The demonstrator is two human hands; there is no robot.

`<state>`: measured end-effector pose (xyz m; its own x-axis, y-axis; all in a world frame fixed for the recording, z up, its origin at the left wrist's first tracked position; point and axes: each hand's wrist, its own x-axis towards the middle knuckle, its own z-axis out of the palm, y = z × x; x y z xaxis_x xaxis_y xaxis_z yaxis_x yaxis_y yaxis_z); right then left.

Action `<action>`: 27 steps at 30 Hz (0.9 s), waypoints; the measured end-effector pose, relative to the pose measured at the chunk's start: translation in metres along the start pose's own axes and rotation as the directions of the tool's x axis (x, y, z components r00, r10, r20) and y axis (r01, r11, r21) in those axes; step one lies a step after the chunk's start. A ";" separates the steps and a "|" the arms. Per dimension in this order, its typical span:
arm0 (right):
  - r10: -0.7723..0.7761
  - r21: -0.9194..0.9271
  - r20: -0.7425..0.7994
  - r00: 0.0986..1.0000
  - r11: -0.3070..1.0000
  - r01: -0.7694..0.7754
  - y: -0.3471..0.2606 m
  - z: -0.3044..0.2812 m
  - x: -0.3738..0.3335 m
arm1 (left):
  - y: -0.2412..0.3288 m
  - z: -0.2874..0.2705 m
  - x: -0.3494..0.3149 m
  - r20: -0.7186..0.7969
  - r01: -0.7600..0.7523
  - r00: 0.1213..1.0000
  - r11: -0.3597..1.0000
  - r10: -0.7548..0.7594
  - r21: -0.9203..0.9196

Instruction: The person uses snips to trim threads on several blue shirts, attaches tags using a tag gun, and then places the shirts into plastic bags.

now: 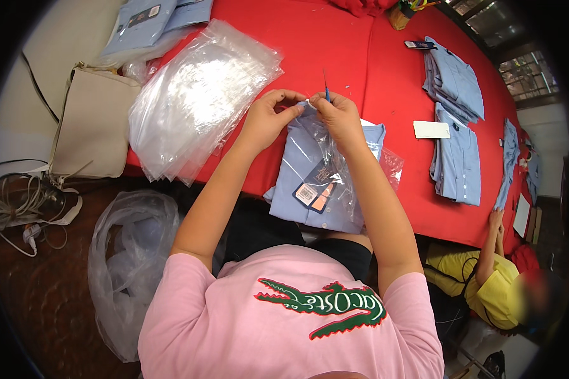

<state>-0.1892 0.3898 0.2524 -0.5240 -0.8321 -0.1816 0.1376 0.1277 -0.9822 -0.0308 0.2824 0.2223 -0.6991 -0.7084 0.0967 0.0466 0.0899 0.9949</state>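
Observation:
A folded light-blue shirt (291, 170) lies in front of me at the table's near edge, with clear plastic film (392, 167) around its right part. On it rests a dark hang tag (314, 184) with a pale label. My left hand (270, 117) is closed, pinching the shirt's top edge between thumb and fingers. Close beside it, my right hand (340, 120) is closed on a slim blue pointed tool (327, 93), whose thin tip sticks up away from me. A small white bit (311, 103) shows between the fingertips; its kind is unclear.
Clear plastic bags (202, 95) are piled on the red-covered table (341, 38) at left, near a beige bag (95, 120). Folded shirts (456, 155) stand in stacks at right. A co-worker in a yellow top (487, 278) handles a garment (509, 161) at far right. A plastic sack (133, 252) sits below left.

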 end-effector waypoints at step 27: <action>-0.143 -0.744 0.033 0.989 0.657 0.120 -0.018 0.011 -0.028 | 0.021 -0.021 0.011 0.026 -0.287 0.953 0.871 0.302 0.399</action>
<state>-0.1675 0.4051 0.2758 -0.5099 -0.8594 -0.0380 -0.5978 0.3858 -0.7027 -0.0225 0.2619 0.2452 -0.6710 -0.6294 0.3920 -0.0434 0.5611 0.8266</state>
